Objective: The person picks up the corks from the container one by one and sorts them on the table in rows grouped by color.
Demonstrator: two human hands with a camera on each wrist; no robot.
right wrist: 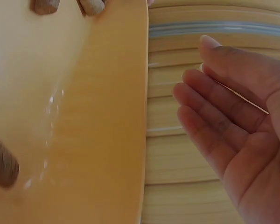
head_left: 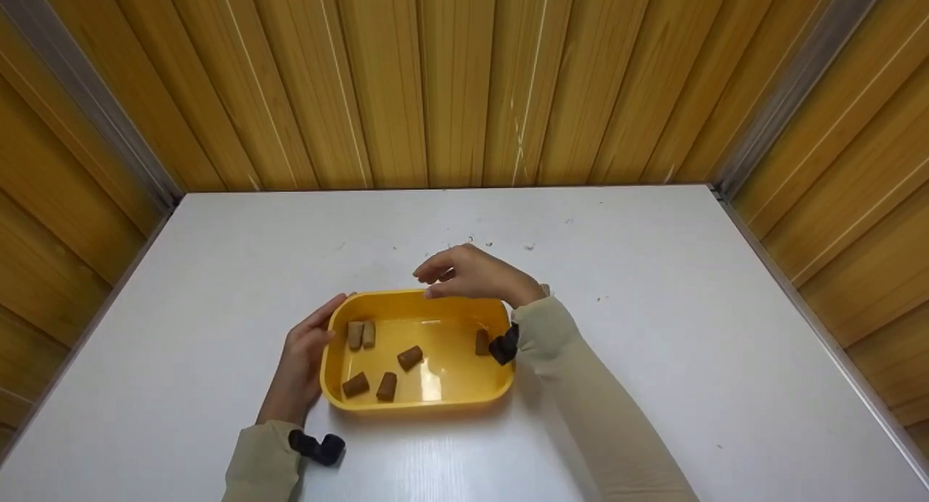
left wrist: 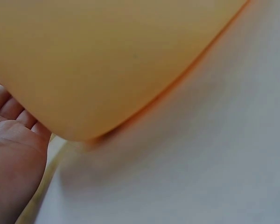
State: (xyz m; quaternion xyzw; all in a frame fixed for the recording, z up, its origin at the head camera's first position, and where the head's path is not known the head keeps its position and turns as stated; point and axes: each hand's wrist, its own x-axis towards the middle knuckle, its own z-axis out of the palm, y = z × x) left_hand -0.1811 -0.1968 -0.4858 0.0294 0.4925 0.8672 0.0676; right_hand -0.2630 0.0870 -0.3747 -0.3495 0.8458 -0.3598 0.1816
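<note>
A yellow plastic tub [head_left: 450, 371] stands on the white table with several short, cork-like cylinders inside. Two pale cylinders [head_left: 355, 335] lie side by side at its left end. Darker brown ones, such as this cylinder [head_left: 410, 357], are spread over the floor of the tub. My left hand [head_left: 299, 353] holds the tub's left side, thumb at the rim and fingers along the outer wall. Over the far rim hovers my right hand [head_left: 472, 273], its fingers loosely bent and apart from the thumb. Nothing shows in the right palm [right wrist: 256, 182] in the right wrist view.
The white table [head_left: 653, 284] extends around the tub, with small dark specks [head_left: 489, 244] beyond it. Yellow wood-patterned panels [head_left: 457, 88] wall the back and both sides. A black wrist device [head_left: 504, 344] hides part of the tub's right end.
</note>
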